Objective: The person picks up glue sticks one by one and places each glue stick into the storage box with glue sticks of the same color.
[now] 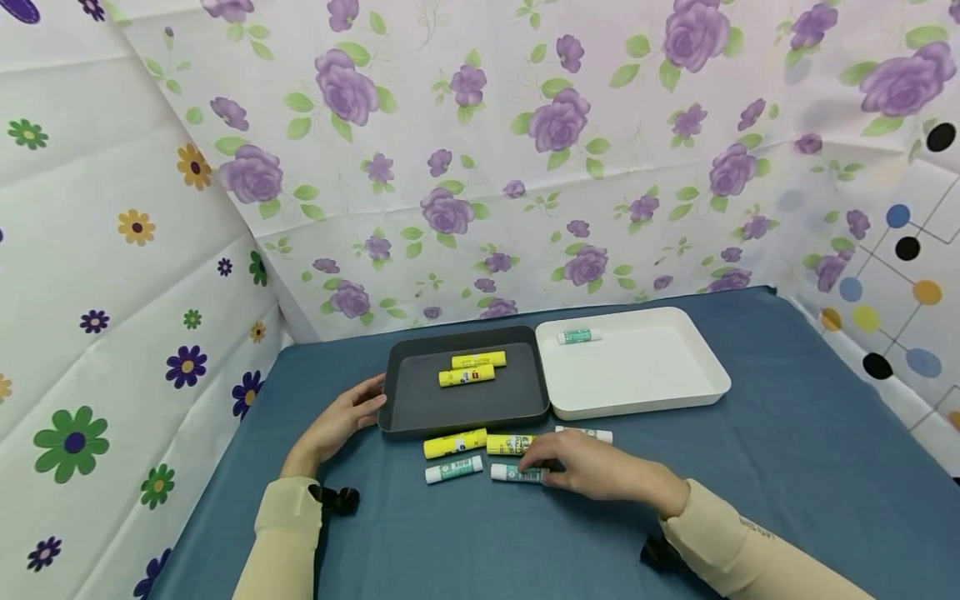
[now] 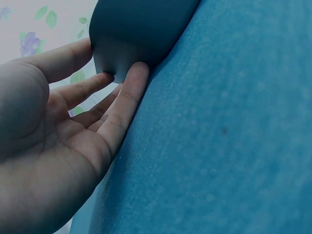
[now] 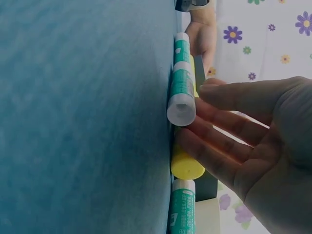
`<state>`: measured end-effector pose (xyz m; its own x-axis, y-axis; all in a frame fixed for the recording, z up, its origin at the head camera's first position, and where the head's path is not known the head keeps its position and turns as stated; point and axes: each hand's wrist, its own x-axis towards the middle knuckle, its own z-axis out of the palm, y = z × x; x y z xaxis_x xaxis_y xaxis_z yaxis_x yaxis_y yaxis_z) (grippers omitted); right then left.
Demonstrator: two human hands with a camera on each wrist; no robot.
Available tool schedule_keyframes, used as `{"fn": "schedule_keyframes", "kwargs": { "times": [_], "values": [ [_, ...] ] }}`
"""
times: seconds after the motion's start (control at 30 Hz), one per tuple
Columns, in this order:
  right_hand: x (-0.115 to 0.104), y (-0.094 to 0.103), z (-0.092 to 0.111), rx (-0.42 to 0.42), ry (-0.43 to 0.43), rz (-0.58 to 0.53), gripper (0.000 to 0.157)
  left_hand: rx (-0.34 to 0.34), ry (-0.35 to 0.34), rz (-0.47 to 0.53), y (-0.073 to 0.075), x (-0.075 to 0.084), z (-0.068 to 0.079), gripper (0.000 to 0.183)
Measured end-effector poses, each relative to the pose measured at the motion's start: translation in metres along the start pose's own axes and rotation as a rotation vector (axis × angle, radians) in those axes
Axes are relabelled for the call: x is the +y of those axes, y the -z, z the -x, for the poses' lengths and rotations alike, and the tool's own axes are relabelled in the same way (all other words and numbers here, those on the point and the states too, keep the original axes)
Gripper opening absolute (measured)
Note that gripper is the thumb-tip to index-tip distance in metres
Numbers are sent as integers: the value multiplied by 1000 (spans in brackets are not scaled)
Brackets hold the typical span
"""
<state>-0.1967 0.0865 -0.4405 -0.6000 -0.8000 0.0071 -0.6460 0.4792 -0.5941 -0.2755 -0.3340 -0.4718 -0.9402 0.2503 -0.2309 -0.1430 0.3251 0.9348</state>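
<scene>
My left hand (image 1: 343, 423) touches the left wall of a dark grey tray (image 1: 397, 400); in the left wrist view its fairly straight fingers rest on the tray's corner (image 2: 139, 29). My right hand (image 1: 592, 465) reaches over the right end of a white-and-green glue stick (image 1: 510, 473), thumb and fingers spread about it. In the right wrist view a gap shows between the thumb and this glue stick (image 3: 182, 92), and the fingertips are near a yellow glue stick (image 3: 187, 168). Another yellow glue stick (image 1: 455, 443) and a green-labelled one (image 1: 453, 469) lie to the left.
Two yellow glue sticks (image 1: 467, 375) lie inside the dark tray. A white tray (image 1: 637, 375) stands against its right side, holding one green-labelled glue stick (image 1: 579, 336). Another white glue stick (image 1: 600, 435) lies partly behind my right hand. Blue cloth (image 1: 420, 542) covers the table.
</scene>
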Motion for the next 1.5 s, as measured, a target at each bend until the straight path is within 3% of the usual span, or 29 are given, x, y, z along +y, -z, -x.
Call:
{"fn": "schedule_keyframes", "kwargs": {
  "times": [0.87, 1.5],
  "values": [
    [2, -3, 0, -23, -1, 60, 36, -3, -3, 2, 0, -1, 0, 65],
    [5, -3, 0, -26, 17, 6, 35, -13, -3, 2, 1, 0, 0, 65]
  ]
}}
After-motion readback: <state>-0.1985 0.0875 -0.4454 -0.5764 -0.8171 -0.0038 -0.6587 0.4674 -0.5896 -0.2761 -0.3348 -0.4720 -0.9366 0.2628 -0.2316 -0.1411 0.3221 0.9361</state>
